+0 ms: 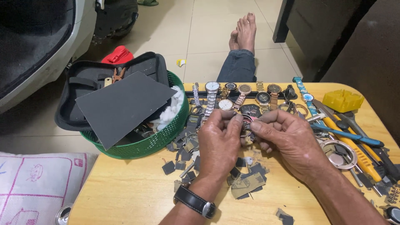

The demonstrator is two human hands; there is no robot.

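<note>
My left hand [219,141] and my right hand [287,139] meet over the middle of a low wooden table [125,191]. Together their fingertips pinch a small round watch case [246,126], mostly hidden by the fingers. A black-strapped wristwatch [195,201] sits on my left wrist. Beyond the hands lies a row of several wristwatches [241,93], with metal and gold-coloured bands. Grey scraps of sandpaper [246,183] are scattered under and around the hands.
A green basket [162,135] at the left holds cotton, a grey sheet [123,106] and an open black tool case [83,83]. Screwdrivers and pliers [354,141], metal rings [339,152] and a yellow block [342,100] lie at the right. My feet [243,33] rest on the tiled floor.
</note>
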